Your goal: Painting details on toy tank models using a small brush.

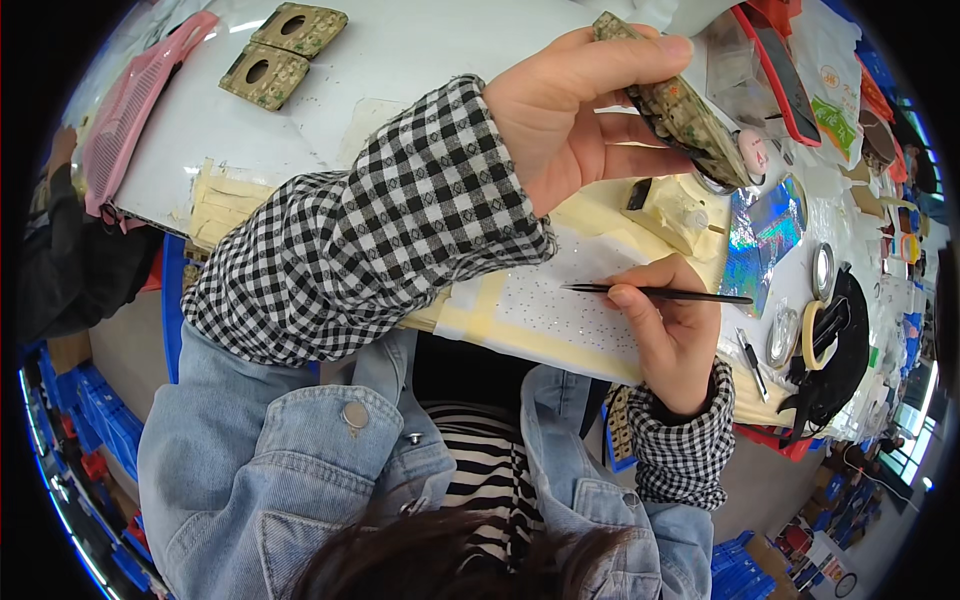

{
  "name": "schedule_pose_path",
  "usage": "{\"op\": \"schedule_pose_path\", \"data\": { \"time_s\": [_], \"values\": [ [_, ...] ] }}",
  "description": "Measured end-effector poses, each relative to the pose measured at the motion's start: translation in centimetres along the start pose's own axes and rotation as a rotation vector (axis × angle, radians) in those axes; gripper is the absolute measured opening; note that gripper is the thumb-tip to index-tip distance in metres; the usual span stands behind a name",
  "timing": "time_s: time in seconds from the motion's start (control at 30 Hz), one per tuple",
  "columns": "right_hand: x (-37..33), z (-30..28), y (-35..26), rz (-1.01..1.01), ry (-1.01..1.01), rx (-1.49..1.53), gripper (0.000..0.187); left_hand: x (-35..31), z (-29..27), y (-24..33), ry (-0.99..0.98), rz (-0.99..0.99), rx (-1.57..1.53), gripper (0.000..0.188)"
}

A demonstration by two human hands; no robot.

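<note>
My left hand [560, 105] is raised above the table with its fingers closed round the edges of a camouflage-patterned panel [690, 115]. The panel is tilted and seen nearly edge-on, so most of its face is hidden. Lower and to the right, my right hand [675, 335] pinches a pair of slim black tweezers [735, 298]. Their pale tips point left, over a white sheet [525, 315] scattered with many tiny dark specks. Whether anything sits between the tips is too small to tell.
Two camouflage panels with round holes [265, 76] lie at the far left, near a pink basket [140, 110]. On the right are iridescent film [760, 240], tape rolls [822, 272], a pen-like tool [752, 365], a black bag [850, 330] and a red-rimmed box [775, 75].
</note>
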State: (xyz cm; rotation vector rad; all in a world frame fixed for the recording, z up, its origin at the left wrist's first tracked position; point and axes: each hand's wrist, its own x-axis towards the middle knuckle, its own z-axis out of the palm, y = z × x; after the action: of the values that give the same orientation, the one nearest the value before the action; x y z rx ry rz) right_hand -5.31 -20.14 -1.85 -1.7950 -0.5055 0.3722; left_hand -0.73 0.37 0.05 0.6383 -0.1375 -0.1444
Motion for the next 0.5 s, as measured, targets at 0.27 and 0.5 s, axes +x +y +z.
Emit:
{"op": "schedule_pose_path", "data": {
  "time_s": [0.27,0.5],
  "values": [
    [0.03,-0.03,-0.09,0.005,-0.014,-0.006,0.012,-0.01,0.05,-0.02,0.000,0.007,-0.002,0.034],
    [0.02,0.03,0.01,0.002,-0.010,0.011,0.011,0.00,0.11,0.02,0.002,0.011,-0.005,0.034]
  ]
}}
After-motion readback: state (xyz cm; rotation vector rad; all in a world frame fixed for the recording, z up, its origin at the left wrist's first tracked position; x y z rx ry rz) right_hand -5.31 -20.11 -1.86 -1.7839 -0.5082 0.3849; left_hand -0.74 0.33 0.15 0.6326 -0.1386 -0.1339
